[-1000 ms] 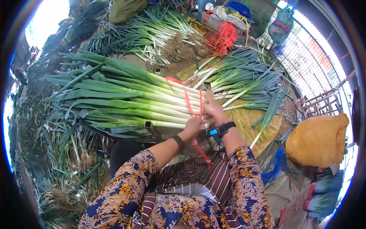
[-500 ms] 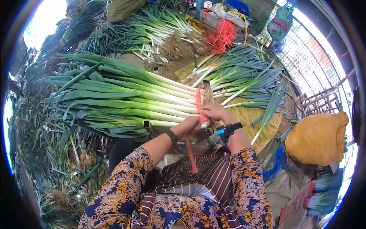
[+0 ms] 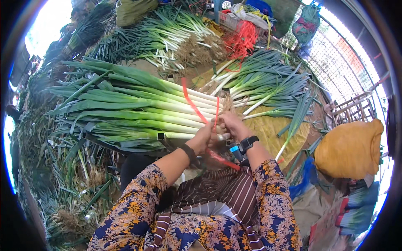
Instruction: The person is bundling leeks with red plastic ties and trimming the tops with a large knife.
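Note:
A thick bundle of large green onions point(image 3: 138, 102) lies across a rack, leaves to the left, white stalks and roots to the right. Round the white ends near the roots runs a red plastic strip point(image 3: 217, 109). At the bundle's near edge, my left hand point(image 3: 204, 137) is closed on the strip. One loose length rises over the stalks and another trails toward my apron. Just to the right, my right hand point(image 3: 231, 124) is pinched closed on the strip by the roots. Its fingertips are partly hidden.
More green onions point(image 3: 268, 79) lie on yellow sacking point(image 3: 272, 134) beyond the bundle, with another pile point(image 3: 180, 33) farther back. Red strips point(image 3: 243, 39) hang from a crate. On the right stands a full orange sack point(image 3: 349, 148). Loose leaves and trimmings point(image 3: 83, 175) cover the left side.
Both hands stay at the bundle's near edge, the left one shifting slightly left. A loose end of strip now swings up over the stalks, and the hanging length has swung right.

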Demonstrator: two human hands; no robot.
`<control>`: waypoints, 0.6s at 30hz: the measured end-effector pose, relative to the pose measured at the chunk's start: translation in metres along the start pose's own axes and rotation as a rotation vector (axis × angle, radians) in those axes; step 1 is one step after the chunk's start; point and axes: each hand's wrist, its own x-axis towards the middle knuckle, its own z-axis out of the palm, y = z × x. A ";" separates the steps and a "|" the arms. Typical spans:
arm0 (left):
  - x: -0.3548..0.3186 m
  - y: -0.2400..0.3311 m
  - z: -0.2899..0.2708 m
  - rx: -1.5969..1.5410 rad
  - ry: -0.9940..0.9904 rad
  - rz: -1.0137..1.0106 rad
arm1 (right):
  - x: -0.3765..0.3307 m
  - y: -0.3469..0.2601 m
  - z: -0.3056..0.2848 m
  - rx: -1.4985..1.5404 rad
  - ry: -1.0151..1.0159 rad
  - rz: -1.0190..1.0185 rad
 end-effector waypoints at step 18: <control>-0.009 -0.042 0.003 0.519 0.244 0.532 | -0.047 -0.032 -0.059 -0.304 -0.171 -0.133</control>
